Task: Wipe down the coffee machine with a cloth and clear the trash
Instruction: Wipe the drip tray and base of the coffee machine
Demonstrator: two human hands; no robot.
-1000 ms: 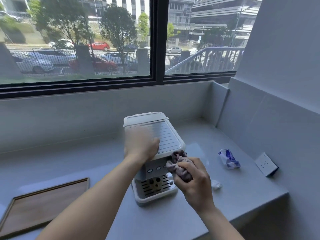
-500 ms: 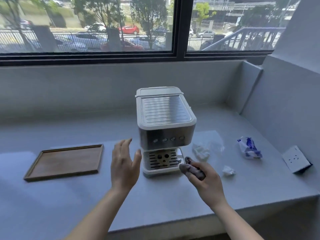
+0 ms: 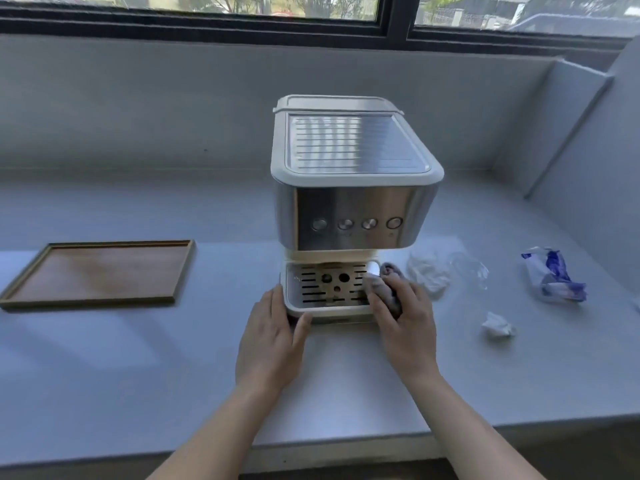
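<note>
Head camera, fingers first: what does the right hand (image 3: 405, 327) have?

— Its fingers (image 3: 381, 306) are curled round a bunched greyish-mauve cloth (image 3: 386, 285) and press it onto the right end of the slotted drip tray (image 3: 329, 309) at the foot of the coffee machine (image 3: 349, 202). A fold of the cloth sticks out past the fingertips, at the tray's right rear corner.

— And the left hand (image 3: 270, 344)?

— It holds nothing. Its fingers (image 3: 277, 303) lie straight and close together along the left side of the machine's base, and the thumb touches the drip tray's front left corner.

— Where does the machine stand?

— Upright on the pale grey counter (image 3: 104, 358). Its steel front with four round buttons (image 3: 356, 224) faces the camera, under a ribbed metal top plate. Both forearms run from the bottom of the view to its base.

— The trash?

— It is all on the counter to the machine's right. A crumpled white tissue (image 3: 427, 275) lies just beside the base, behind the right hand, and a scrap of clear plastic film (image 3: 467, 270) lies against the tissue's far side. A crushed blue-and-white wrapper (image 3: 552, 275) is well apart from the machine, farther right. A small white paper wad (image 3: 497, 325) lies alone, nearer the camera than the tissue and the wrapper.

— Anything on the other side?

— A flat wooden tray (image 3: 100, 271) lies well to the machine's left. Behind the machine the grey back wall rises to a dark-framed window (image 3: 207, 5).
</note>
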